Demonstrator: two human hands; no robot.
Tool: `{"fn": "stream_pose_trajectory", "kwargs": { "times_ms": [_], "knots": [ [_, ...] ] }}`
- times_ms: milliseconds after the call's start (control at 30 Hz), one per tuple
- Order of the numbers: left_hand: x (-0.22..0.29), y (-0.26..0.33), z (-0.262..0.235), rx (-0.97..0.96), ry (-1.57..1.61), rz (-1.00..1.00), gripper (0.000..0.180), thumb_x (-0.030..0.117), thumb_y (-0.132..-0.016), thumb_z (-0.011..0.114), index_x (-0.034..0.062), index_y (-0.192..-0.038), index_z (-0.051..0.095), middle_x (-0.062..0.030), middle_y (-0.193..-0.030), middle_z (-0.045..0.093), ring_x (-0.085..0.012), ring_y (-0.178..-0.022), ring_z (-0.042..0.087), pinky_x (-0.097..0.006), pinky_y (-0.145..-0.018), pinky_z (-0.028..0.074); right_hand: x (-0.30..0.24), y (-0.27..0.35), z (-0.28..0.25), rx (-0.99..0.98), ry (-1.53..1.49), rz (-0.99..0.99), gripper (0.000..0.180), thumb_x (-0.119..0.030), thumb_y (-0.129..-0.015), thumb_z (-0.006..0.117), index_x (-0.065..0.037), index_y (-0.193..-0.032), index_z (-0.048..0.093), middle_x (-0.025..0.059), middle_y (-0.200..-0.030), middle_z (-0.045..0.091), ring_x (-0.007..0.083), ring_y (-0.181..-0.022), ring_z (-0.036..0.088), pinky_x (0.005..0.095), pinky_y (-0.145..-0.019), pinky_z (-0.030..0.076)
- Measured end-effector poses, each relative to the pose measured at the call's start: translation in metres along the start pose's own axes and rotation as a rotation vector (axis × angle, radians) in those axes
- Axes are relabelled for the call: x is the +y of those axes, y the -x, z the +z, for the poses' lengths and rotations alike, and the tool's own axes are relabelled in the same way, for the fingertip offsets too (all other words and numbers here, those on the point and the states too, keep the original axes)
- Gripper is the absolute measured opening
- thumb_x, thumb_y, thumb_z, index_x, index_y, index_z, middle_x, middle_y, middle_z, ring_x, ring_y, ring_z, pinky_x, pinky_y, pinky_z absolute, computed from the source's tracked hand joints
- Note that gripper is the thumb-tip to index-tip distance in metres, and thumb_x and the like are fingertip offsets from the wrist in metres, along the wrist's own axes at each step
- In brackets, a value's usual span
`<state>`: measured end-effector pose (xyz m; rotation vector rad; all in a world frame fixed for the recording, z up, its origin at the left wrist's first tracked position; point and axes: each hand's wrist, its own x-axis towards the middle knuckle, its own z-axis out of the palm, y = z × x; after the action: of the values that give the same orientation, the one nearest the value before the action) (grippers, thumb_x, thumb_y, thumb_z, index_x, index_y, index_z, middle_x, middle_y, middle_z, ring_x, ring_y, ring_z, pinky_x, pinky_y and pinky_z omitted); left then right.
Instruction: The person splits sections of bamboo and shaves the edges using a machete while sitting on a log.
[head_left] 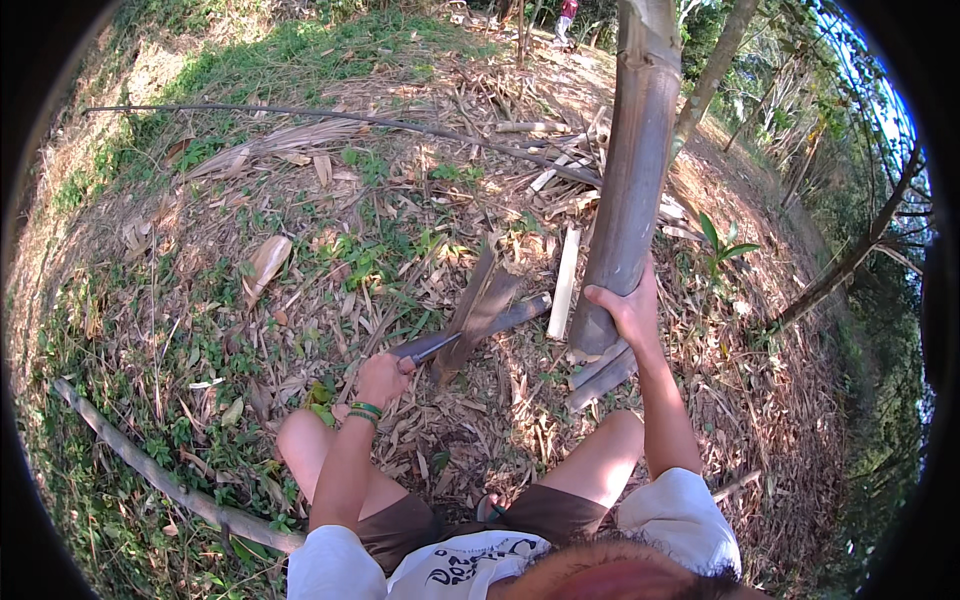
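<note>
My left hand (pixel 380 381), with green bands at the wrist, is closed round the handle of a knife (pixel 436 347). Its narrow blade points right, over dark split bamboo pieces (pixel 497 293) that lie crossed on the ground. My right hand (pixel 630 302) grips the lower part of a thick grey-brown bamboo pole (pixel 630 170), which stands nearly upright, leaning a little right, and runs out of the top of the picture. Around its foot are short dark bamboo pieces (pixel 606 378). A pale split strip (pixel 565 284) lies just left of the pole.
Dry leaves and green weeds cover the sloping ground. A long thin branch (pixel 400 124) crosses ahead, near a heap of split pieces (pixel 575 160). A thick branch (pixel 170 475) lies at lower left. Trees stand at right, and another person (pixel 566 22) is far off.
</note>
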<state>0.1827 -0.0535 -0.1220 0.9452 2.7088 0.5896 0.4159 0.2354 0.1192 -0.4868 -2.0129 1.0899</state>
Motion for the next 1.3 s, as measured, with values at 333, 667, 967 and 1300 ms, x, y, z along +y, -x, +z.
{"fn": "stream_pose_trajectory", "kwargs": {
  "times_ms": [333, 667, 967, 1300],
  "knots": [
    [0.009, -0.021, -0.01, -0.007, -0.155, 0.081, 0.038, 0.037, -0.087, 0.063, 0.002, -0.084, 0.077, -0.0247, -0.082, 0.072, -0.0405, -0.083, 0.073, -0.049, -0.077, 0.059, 0.139, 0.113, 0.065, -0.52, 0.453, 0.664, 0.109, -0.046, -0.052, 0.086, 0.005, -0.141, 0.048, 0.0283, -0.126, 0.064, 0.0399, -0.115, 0.064, 0.0414, -0.102, 0.049],
    [-0.023, -0.012, 0.021, -0.066, 0.02, -0.015, 0.036, 0.034, -0.083, 0.067, 0.0005, -0.09, 0.076, -0.0249, -0.089, 0.073, -0.0425, -0.085, 0.072, -0.05, -0.08, 0.058, 0.019, -0.006, 0.029, -0.006, 0.042, 0.012, 0.084, -0.016, -0.066, 0.087, 0.0, -0.136, 0.043, 0.0148, -0.112, 0.065, 0.0249, -0.101, 0.066, 0.0395, -0.092, 0.053],
    [-0.011, -0.035, 0.017, -0.062, -0.059, -0.007, 0.037, 0.035, -0.082, 0.069, 0.001, -0.095, 0.076, -0.0265, -0.094, 0.073, -0.0411, -0.091, 0.073, -0.051, -0.083, 0.058, 0.168, 0.138, 0.098, -0.478, 0.61, 0.617, 0.112, -0.05, -0.055, 0.088, 0.003, -0.143, 0.042, 0.0309, -0.117, 0.067, 0.0432, -0.109, 0.067, 0.0449, -0.099, 0.052],
    [-0.053, -0.031, 0.045, -0.057, -0.011, -0.153, 0.044, 0.041, -0.089, 0.064, -0.0014, -0.093, 0.076, -0.0287, -0.093, 0.072, -0.0443, -0.092, 0.071, -0.051, -0.084, 0.057, 0.016, -0.017, 0.056, -0.026, 0.179, -0.074, 0.091, -0.022, -0.066, 0.089, 0.002, -0.14, 0.043, 0.0187, -0.114, 0.066, 0.0299, -0.098, 0.068, 0.0404, -0.089, 0.055]
  ]
}}
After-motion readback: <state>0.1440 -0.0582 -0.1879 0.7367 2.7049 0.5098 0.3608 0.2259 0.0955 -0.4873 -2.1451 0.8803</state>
